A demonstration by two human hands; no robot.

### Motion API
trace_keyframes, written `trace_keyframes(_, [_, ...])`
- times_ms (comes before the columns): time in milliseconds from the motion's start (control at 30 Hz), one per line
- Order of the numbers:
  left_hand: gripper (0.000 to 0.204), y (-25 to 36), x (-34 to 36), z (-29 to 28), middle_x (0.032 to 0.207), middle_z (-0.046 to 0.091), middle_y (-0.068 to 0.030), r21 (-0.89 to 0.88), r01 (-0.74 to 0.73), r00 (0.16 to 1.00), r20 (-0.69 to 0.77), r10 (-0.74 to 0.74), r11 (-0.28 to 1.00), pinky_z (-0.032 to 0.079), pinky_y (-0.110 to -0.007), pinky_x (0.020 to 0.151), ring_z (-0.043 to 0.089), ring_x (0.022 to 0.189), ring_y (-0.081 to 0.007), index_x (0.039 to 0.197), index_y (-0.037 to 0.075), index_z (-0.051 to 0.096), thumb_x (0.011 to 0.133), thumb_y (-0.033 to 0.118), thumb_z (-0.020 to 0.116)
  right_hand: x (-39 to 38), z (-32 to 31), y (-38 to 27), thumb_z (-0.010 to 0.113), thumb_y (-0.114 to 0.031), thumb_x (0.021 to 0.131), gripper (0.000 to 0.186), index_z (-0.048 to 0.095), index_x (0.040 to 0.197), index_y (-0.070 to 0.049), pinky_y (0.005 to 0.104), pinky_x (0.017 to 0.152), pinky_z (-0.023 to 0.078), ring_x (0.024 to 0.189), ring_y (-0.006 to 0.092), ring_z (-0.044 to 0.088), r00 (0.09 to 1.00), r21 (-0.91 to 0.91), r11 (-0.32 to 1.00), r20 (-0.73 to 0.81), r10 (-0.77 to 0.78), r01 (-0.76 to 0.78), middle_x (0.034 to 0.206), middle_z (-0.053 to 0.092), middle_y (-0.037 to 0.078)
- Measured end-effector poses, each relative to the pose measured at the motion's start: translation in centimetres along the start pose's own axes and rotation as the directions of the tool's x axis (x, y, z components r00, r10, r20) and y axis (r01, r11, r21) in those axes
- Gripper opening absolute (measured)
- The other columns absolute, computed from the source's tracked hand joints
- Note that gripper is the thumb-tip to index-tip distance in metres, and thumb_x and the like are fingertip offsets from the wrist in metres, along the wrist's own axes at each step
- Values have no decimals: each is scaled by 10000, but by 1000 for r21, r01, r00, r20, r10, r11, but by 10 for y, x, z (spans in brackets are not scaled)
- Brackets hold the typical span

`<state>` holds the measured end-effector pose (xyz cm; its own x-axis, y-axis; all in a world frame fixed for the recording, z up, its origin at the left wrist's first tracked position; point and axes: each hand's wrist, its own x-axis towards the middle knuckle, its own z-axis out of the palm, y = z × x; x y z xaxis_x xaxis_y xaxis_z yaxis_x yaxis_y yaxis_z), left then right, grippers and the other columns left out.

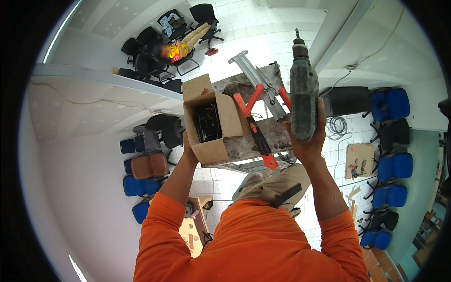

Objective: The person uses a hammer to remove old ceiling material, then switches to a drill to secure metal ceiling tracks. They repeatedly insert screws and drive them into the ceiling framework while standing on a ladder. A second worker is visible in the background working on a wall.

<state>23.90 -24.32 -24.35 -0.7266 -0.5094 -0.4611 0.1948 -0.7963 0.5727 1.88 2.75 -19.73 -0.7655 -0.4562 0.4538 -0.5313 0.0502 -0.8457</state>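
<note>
My right hand [311, 144] is closed around a dusty grey-green power drill [304, 96], its bit pointing away from me. At the near left, my left hand [189, 149] rests against the side of an open cardboard box [229, 115]; its fingers are hidden. Dark screws or similar small pieces [206, 123] lie inside the box. Between box and drill are a red-handled cutting tool [253, 98], a black and red utility knife [260, 141] and a silver metal channel [258, 77]. All of these lie on a worn, stained platform [239, 149].
A ladder-like frame [249, 165] shows under the platform, high above a white tiled floor [249, 28]. Blue chairs [393, 167] line the right side, near a coiled cable [336, 127]. More chairs [143, 183] stand left. A person [178, 50] in a yellow vest reclines on chairs beyond a partition.
</note>
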Motion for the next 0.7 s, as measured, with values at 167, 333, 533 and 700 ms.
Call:
trace_keyframes(167, [409,-3,-3,-2,1168,649,-151,13,-12,1000,-25,12,1000,571,-463,864,668,1013,-317,1307,54,553,1018,335,483,-3,0,0,821,-20,777,1008,184,1557,-72,389,1005,492,1217,263,572,993,34,992,3,122,-122,1386,507,181])
trace_keyframes(333, [412,-2,-4,2,1145,650,-148,45,-20,999,-46,22,999,569,-462,849,666,994,-316,1308,54,552,1020,339,474,-2,-1,-2,814,4,772,1007,191,1559,-88,371,946,528,1122,243,632,968,43,967,35,249,-250,1296,581,172])
trace_keyframes(533, [416,-1,-2,7,1118,651,-146,67,-37,997,-60,41,997,566,-461,831,663,971,-316,1309,54,549,1023,344,464,0,-3,5,799,8,789,986,192,1559,-95,380,936,527,1106,259,646,986,-48,986,49,162,-159,1278,606,190])
trace_keyframes(700, [419,-6,-10,6,1095,651,-143,106,-65,994,-85,74,992,564,-459,817,661,951,-315,1310,54,548,1025,348,455,-1,-3,4,770,-17,787,857,325,1520,-25,385,965,505,1171,348,626,981,-4,981,25,193,-193,1324,575,240])
